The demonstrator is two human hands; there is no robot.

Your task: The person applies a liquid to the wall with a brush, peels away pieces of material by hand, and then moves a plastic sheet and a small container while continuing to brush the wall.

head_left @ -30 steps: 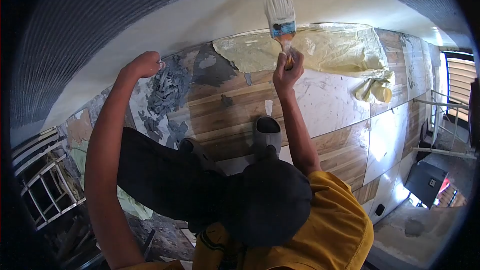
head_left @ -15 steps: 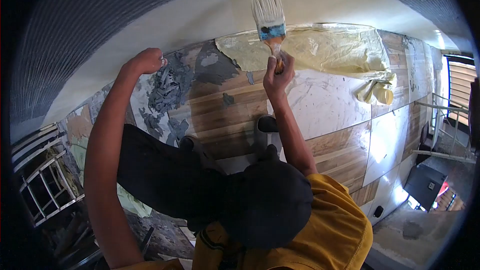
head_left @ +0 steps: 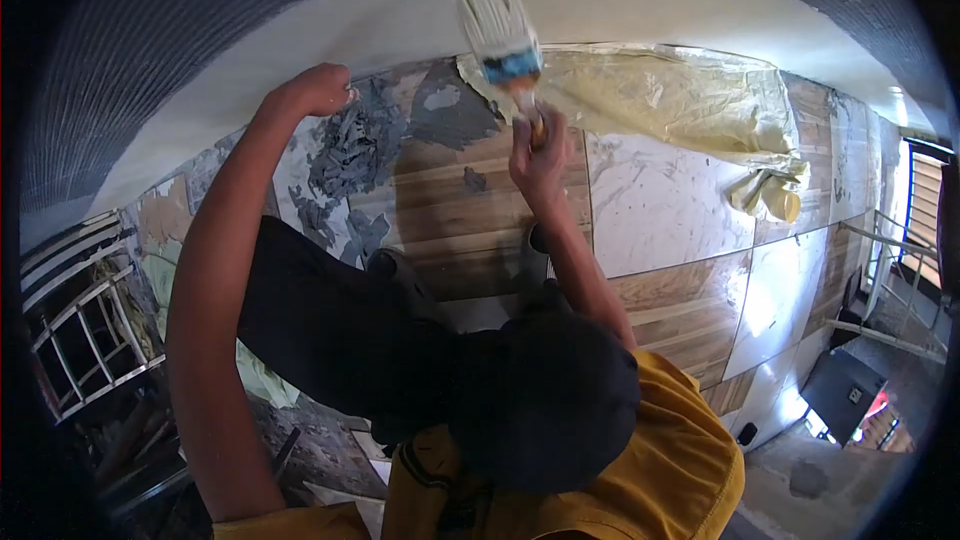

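A wide paintbrush (head_left: 510, 45) with pale, paint-coated bristles and a blue band is held by its wooden handle in my right hand (head_left: 542, 152). Its bristles point up toward the cream wall (head_left: 400, 25); whether they touch it I cannot tell. My left hand (head_left: 322, 90) is closed near the base of the wall, above grey scraps (head_left: 350, 150) on the floor. Anything inside its fingers is too small or hidden to name. A yellowish plastic sheet (head_left: 660, 100) lies along the wall's foot to the right of the brush.
Wood-look and white tiles (head_left: 670, 205) cover the floor beneath my feet. Metal racks or frames stand at the far left (head_left: 95, 340) and the far right (head_left: 905, 285). A dark box-like object (head_left: 843, 392) sits at the lower right. Ridged grey surface (head_left: 150, 60) curves above the wall.
The brush and my right hand have moved left, with the bristles tilted further left and blurred. My left hand has shifted slightly up and right in view. The view itself has shifted a little.
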